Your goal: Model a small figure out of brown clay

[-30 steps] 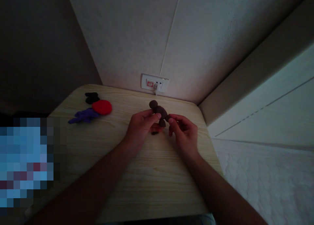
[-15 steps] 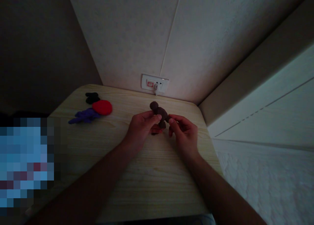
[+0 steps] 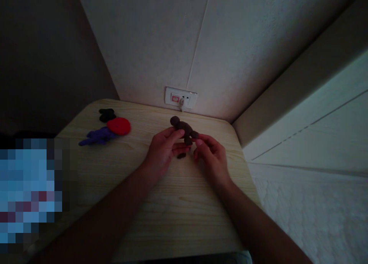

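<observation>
A dark brown clay figure [image 3: 184, 128], with a round head at its upper left and stubby limbs at its lower right, is held above the table. My left hand [image 3: 162, 150] grips its body, the thumb lying across the front and the other fingers behind and below. The fingers of my right hand [image 3: 212, 154] are closed at the end of one short limb on the right, thumb just under it. Beneath the figure, by my left fingertips, a small brown clay piece [image 3: 181, 155] lies on the table.
On the pale wooden table [image 3: 172, 225], a red clay disc [image 3: 119, 126], a purple clay shape [image 3: 99, 136] and a black clay lump [image 3: 107, 115] lie together at the left. A wall socket [image 3: 181, 98] with a plug is behind the table. A pixelated patch covers the lower left.
The clay figure has shifted a little left and tilted, its head now lower to the left. My right hand has moved slightly left with it. More of the small brown piece shows.
</observation>
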Tool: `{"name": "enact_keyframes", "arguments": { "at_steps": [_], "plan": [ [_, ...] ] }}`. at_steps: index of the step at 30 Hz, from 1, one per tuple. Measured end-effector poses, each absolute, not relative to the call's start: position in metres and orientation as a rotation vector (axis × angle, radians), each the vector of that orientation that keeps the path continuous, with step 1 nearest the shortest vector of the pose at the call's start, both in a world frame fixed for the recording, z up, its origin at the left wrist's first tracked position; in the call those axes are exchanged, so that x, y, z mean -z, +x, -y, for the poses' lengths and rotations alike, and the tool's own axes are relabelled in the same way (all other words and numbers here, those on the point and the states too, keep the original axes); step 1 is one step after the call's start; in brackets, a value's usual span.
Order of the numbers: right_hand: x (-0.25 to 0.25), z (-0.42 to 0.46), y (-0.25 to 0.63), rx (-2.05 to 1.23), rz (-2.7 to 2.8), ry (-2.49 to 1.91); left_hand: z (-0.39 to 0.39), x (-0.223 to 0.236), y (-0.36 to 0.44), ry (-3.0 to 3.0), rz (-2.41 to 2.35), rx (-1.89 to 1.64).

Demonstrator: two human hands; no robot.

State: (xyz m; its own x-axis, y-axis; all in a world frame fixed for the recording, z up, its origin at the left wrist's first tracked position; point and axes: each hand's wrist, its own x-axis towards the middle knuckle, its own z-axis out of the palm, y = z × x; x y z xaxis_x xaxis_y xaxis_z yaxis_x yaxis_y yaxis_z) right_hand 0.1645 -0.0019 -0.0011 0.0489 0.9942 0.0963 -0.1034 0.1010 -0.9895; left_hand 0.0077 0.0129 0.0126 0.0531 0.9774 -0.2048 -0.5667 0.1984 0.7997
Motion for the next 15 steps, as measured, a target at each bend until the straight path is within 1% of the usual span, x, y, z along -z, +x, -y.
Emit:
{"name": "enact_keyframes", "arguments": {
  "at_steps": [7,15],
  "plan": [
    [0.0039,-0.0005,0.1619,-1.142,1.184,-1.195,-0.0106,-0.0129,0.0121,0.65,-0.849,-1.298],
    [0.0032,0.0013,0.1626,-1.242,1.124,-1.107,-0.0158,-0.0122,0.0052,0.606,-0.936,-1.457]
  ]
}}
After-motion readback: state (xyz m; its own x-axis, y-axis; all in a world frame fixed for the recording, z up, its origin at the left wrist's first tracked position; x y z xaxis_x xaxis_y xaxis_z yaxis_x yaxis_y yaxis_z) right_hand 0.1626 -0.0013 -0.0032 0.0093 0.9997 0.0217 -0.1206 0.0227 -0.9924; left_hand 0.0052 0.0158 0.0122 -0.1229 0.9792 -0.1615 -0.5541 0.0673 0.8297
